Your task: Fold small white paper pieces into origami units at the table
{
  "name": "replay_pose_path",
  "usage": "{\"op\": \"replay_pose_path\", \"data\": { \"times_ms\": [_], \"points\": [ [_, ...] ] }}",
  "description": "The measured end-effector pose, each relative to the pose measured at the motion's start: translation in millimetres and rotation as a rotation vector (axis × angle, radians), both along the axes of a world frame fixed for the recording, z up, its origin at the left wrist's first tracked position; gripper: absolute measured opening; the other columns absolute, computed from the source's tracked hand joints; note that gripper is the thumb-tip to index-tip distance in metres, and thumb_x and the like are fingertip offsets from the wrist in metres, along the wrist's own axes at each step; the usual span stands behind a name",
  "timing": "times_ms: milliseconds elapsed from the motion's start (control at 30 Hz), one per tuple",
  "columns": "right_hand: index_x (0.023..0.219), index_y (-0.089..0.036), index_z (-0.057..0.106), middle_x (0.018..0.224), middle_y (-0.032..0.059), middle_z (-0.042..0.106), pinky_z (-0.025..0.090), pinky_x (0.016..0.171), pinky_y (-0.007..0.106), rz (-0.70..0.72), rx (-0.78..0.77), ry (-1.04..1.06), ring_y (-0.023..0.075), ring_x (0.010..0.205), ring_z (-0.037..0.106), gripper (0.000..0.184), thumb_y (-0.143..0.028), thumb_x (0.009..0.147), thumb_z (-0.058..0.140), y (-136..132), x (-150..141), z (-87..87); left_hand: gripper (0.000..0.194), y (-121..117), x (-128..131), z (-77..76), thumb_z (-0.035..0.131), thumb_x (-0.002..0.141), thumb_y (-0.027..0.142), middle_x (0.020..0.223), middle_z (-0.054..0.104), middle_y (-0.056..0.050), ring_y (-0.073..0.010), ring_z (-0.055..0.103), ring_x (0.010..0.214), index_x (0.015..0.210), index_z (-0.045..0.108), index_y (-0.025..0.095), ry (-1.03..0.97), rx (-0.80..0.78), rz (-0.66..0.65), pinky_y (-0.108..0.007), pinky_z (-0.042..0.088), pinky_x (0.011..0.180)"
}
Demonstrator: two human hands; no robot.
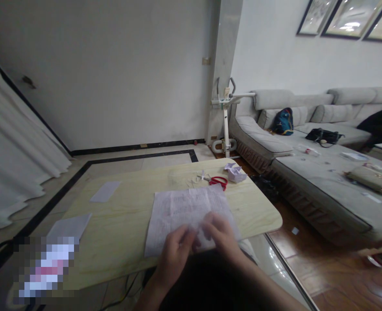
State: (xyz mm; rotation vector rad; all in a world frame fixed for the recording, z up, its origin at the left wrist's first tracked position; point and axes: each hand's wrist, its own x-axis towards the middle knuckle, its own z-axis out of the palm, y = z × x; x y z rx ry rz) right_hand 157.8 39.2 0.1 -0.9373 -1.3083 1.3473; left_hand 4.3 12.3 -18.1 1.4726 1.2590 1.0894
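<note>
Near the front edge of the table, my left hand (178, 246) and my right hand (221, 233) meet over a large creased sheet of paper (173, 209) covered in faint print. The fingers of both hands are bent into pinches, tips close together. Whatever sits between them is small, pale and blurred, so I cannot make it out. Just beyond the sheet lie scissors (222, 182) with red handles, blades pointing left. Beside the blades are thin pale scraps (195, 179). Crumpled paper (237, 173) rests to the right of the scissors.
The pale wooden table (122, 233) has rounded corners. On its left lie a small white sheet (106, 191), another paper (69, 225) and a pixelated item (48, 268). A grey sofa (320, 190) holds bags at right; a white exercise machine (226, 125) stands behind.
</note>
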Motion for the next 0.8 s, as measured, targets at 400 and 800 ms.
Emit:
{"op": "replay_pose_path", "data": {
  "times_ms": [400, 800],
  "points": [
    [0.07, -0.018, 0.061, 0.065, -0.0003, 0.063, 0.045, 0.057, 0.025, 0.075, 0.012, -0.066, 0.0149, 0.062, 0.058, 0.03, -0.045, 0.083, 0.066, -1.3, -0.1, -5.5, 0.039, -0.2, -0.2, -1.4, 0.046, 0.095, 0.045, 0.06, 0.057, 0.002, -0.0137, 0.053, 0.056, 0.068, 0.058, 0.018, -0.023, -0.04, 0.017, -0.022, 0.041, 0.052],
    [0.054, -0.018, 0.055, 0.051, -0.004, 0.049, 0.035, 0.048, 0.023, -0.068, -0.062, 0.0, 0.0111, 0.05, 0.042, 0.028, -0.032, 0.075, 0.067, 3.1, 2.2, -5.2, 0.03, 0.1, 1.7, -9.8, 0.058, 0.088, 0.041, 0.061, 0.055, 0.003, -0.0138, 0.056, 0.059, 0.068, 0.051, 0.02, 0.066, -0.012, 0.02, -0.021, 0.043, 0.053]
  ]
}}
